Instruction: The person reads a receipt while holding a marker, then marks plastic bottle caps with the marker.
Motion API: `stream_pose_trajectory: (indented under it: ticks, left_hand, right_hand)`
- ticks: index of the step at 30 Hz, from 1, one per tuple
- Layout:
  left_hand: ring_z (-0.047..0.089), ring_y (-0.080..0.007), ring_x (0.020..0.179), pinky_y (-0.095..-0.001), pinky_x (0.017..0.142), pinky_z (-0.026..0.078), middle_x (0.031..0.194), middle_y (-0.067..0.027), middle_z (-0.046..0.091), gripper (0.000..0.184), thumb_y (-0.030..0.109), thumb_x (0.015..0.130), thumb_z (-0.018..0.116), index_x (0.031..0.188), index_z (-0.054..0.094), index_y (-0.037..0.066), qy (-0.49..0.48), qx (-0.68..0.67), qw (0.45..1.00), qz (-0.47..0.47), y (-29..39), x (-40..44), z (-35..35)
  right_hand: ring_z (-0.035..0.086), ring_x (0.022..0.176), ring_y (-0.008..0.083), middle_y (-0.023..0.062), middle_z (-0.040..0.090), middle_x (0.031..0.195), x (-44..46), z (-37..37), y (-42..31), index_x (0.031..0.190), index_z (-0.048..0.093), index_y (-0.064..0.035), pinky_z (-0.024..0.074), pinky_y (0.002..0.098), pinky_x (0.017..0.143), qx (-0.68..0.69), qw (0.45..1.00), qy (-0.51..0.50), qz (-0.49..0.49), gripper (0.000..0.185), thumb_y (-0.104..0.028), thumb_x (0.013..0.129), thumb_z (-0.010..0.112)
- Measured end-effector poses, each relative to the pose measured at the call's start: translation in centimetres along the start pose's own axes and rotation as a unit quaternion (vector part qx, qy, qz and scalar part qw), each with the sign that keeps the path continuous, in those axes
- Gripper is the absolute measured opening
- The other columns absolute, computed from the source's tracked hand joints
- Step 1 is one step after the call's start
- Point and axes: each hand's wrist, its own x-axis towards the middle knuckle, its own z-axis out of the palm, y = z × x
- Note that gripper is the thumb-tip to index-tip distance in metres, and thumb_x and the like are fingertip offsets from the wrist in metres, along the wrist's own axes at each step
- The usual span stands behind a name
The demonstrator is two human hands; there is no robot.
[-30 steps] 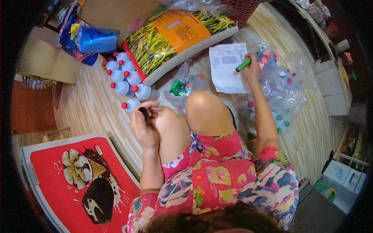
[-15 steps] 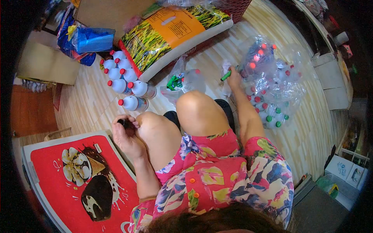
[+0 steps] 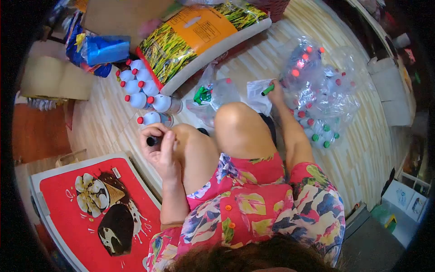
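Note:
Over my left knee, my left hand (image 3: 158, 147) has its fingers curled round a small black cylinder (image 3: 152, 141), whose rest is hidden in the palm. My right hand (image 3: 276, 94) is closed on a green marker (image 3: 268, 89) and also seems to touch a white printed paper (image 3: 259, 92). The paper looks bent and is partly behind the hand. Just right of that hand lie clear plastic bags (image 3: 297, 68) with red-capped bottles in them. Several green-capped bottles (image 3: 326, 136) are below these.
White bottles with red caps (image 3: 161, 104) stand at the left beside a large rice-patterned sack (image 3: 172, 54). A clear bag with green items (image 3: 202, 94) lies ahead of my knees. A red-topped chest (image 3: 90, 204) is at lower left, and a grey box (image 3: 374, 240) at lower right.
The paper, spread flat a second ago, was narrowly folded and now shows wider but bent. My right hand moved left and down with the marker. My left hand shifted and turned, still holding the black cylinder.

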Motion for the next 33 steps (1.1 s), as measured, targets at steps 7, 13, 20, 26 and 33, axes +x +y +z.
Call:
stream_pose_trajectory:
  ticks: [7,13,20,26,33]
  left_hand:
    - [0.05,-0.0131,0.065,-0.0251,0.061,0.042,0.077,-0.0051,0.049,0.02,-0.005,0.075,0.06,0.079,0.043,0.005,-0.069,-0.059,0.986,-0.137,0.1,2.5,-1.6]
    - [0.056,-0.0146,0.065,-0.0263,0.059,0.044,0.072,-0.0053,0.055,0.017,0.001,0.075,0.064,0.079,0.048,0.006,-0.079,-0.022,0.968,-0.238,-5.7,7.0,-3.4]
    - [0.059,-0.017,0.073,-0.0294,0.062,0.046,0.077,-0.0065,0.059,0.023,0.009,0.071,0.068,0.087,0.053,0.002,-0.265,0.203,0.911,-0.244,-17.5,10.7,-2.4]
    - [0.058,-0.0323,0.079,-0.0375,0.071,0.046,0.084,-0.0165,0.059,0.025,0.004,0.068,0.062,0.091,0.055,-0.001,-0.38,0.373,0.845,-0.056,-23.6,11.4,1.0]
    - [0.057,-0.037,0.09,-0.0409,0.077,0.046,0.096,-0.0196,0.056,0.032,0.003,0.065,0.06,0.097,0.055,0.0,-0.428,0.41,0.805,0.001,-25.4,11.2,3.1]
  right_hand:
    - [0.059,0.09,0.0396,0.0193,0.061,0.094,1.4,0.7,-1.2,0.1,0.051,-0.0117,0.0448,0.0471,0.074,-0.116,0.993,0.002,0.006,0.027,-0.002,0.075,0.053]
    - [0.057,0.092,0.042,0.0215,0.059,0.092,-0.5,-0.2,-3.2,0.105,0.05,-0.0088,0.0436,0.0478,0.076,-0.163,0.986,0.005,-0.019,0.028,-0.003,0.078,0.054]
    - [0.059,0.086,0.0409,0.0238,0.061,0.086,-5.4,2.4,-1.6,0.108,0.045,-0.0076,0.0438,0.0475,0.07,0.022,0.987,-0.158,0.0,0.035,-0.016,0.079,0.06]
    - [0.06,0.084,0.04,0.0231,0.061,0.085,-5.4,3.0,2.4,0.11,0.041,-0.008,0.045,0.0441,0.071,0.052,0.957,-0.285,0.03,0.046,-0.025,0.075,0.064]
    - [0.062,0.084,0.0358,0.0204,0.062,0.083,-4.1,2.6,1.9,0.108,0.042,-0.0088,0.0464,0.0412,0.07,0.056,0.928,-0.356,0.089,0.042,-0.024,0.076,0.065]
